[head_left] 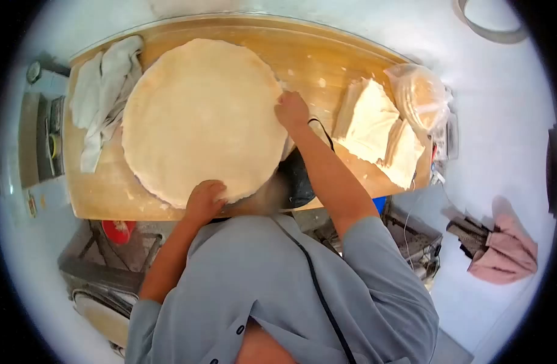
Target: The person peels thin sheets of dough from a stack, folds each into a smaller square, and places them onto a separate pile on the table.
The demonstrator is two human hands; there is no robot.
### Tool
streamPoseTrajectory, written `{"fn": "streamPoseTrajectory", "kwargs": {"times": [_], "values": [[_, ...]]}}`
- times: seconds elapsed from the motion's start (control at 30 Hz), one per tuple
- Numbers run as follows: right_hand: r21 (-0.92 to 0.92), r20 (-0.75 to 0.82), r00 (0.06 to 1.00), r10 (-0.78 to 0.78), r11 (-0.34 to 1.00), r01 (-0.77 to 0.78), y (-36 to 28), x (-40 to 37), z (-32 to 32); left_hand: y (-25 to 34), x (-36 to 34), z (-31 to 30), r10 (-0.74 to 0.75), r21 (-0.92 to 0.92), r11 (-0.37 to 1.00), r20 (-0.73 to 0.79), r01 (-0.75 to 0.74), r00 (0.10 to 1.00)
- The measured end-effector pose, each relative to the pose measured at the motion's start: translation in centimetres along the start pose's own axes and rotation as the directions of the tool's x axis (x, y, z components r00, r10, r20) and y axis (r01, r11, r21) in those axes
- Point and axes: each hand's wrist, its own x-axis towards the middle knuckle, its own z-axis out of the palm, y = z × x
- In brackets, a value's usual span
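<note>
A large, pale, round flatbread [202, 121] lies across the left and middle of the wooden table. At its near edge, my left hand [204, 203] has its fingers curled over the rim. My right hand [291, 111] is closed at the right edge, the thumb side against the bread. Both hands' fingertips are partly hidden. A black bag or cloth [298, 179] with a thin strap sits under my right forearm, by the table's near edge.
Folded stacks of thin flatbread [369, 121] lie on the right of the table [318, 57], beside a clear plastic bag [419, 97] of round flatbreads. A greyish cloth [111, 85] is bunched at the left. A red bowl [117, 230] stands below the table.
</note>
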Motion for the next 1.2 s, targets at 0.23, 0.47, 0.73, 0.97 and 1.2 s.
{"fn": "streamPoseTrajectory", "kwargs": {"times": [0.23, 0.47, 0.73, 0.97, 1.2], "values": [[0.136, 0.204, 0.960, 0.193, 0.965, -0.223, -0.6, 2.3, -0.4, 0.4, 0.4, -0.7, 0.012, -0.006, 1.000, 0.052, -0.012, 0.999], [-0.072, 0.304, 0.942, 0.145, 0.989, -0.129, -1.2, 2.1, -0.7, -0.1, 0.4, -0.4, 0.016, -0.019, 1.000, 0.008, -0.016, 1.000], [-0.035, 0.244, 0.969, -0.024, 0.999, 0.033, -2.4, 1.0, -0.8, 0.3, 0.8, -1.0, -0.039, -0.044, 0.998, 0.048, 0.042, 0.998], [0.517, 0.227, 0.966, 0.124, 0.826, -0.227, 0.2, -0.1, 1.8, 0.2, 0.4, -0.8, -0.054, -0.027, 0.998, 0.032, 0.054, 0.998], [0.334, 0.289, 0.954, 0.079, 0.926, -0.178, 0.1, -3.3, 0.9, -0.8, 0.1, 0.0, 0.000, -0.035, 0.999, 0.006, 0.000, 1.000]]}}
